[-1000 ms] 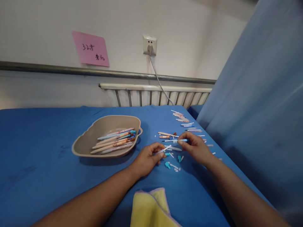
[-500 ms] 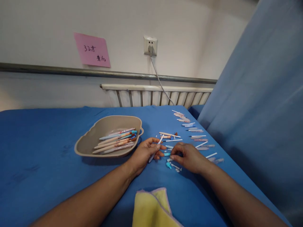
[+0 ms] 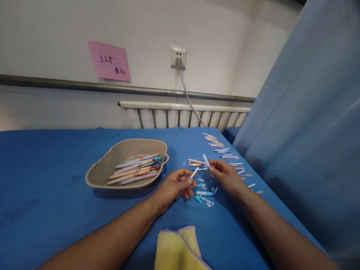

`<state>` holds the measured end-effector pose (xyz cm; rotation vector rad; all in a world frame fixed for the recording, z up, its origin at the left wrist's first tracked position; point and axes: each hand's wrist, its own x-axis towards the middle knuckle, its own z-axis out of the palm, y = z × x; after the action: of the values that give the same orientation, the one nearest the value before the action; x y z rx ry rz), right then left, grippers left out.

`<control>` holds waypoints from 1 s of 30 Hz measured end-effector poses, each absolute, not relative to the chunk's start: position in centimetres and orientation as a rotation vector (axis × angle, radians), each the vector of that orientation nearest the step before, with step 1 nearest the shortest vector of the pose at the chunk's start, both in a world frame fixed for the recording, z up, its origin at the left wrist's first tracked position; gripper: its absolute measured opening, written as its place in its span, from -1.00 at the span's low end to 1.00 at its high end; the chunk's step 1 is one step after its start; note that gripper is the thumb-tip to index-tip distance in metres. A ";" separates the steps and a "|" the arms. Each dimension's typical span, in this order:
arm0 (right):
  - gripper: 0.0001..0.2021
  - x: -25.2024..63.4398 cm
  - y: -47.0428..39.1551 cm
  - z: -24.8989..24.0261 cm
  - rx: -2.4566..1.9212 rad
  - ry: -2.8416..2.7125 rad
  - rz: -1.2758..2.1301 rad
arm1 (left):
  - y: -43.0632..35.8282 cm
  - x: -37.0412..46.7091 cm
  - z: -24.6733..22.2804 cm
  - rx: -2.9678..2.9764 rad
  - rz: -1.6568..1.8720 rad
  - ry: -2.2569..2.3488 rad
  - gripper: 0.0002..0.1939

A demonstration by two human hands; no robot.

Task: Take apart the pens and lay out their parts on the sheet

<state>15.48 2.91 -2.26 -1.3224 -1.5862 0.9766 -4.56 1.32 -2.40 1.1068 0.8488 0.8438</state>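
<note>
A thin white stick [image 3: 194, 172], part of a pen, is held in my left hand [image 3: 176, 184]. My right hand [image 3: 226, 175] pinches a pale blue pen barrel [image 3: 206, 161], tilted up over the blue cloth. Between and below the hands lie a light blue barrel [image 3: 205, 193], turquoise pieces [image 3: 198, 199] and small white bits [image 3: 208, 203]. An orange barrel [image 3: 195, 165] and a beige one [image 3: 196, 161] lie beyond the hands. The beige basin [image 3: 98, 176] left of my left hand holds several pens [image 3: 137, 173].
Rows of pen parts [image 3: 223, 151] run along the right side of the blue cloth [image 3: 56, 210]. A yellow cloth [image 3: 174, 249] lies at the near edge. A blue curtain [image 3: 303, 112] hangs at the right. A cord [image 3: 188, 93] drops from a wall socket behind.
My right hand has lifted from the loose parts and moved up with a pale blue barrel. A light blue barrel now shows on the cloth. My left hand keeps its stick.
</note>
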 end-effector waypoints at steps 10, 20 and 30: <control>-0.76 15.0 2.4 -1.6 -0.941 -0.918 1.552 | 0.7 -4.1 -2.4 1.133 0.779 0.816 -0.70; -0.69 16.5 2.6 -0.2 -1.017 -1.074 1.214 | 2.3 -5.8 -1.6 1.003 0.964 0.878 -0.79; -0.81 16.1 2.6 -0.7 -1.159 -1.197 1.076 | 2.6 -5.8 -2.3 0.925 0.978 0.859 -0.83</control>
<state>16.14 2.61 -0.68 -1.1594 -1.1969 1.0762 -5.84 2.58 -2.28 0.9247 0.8588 0.9783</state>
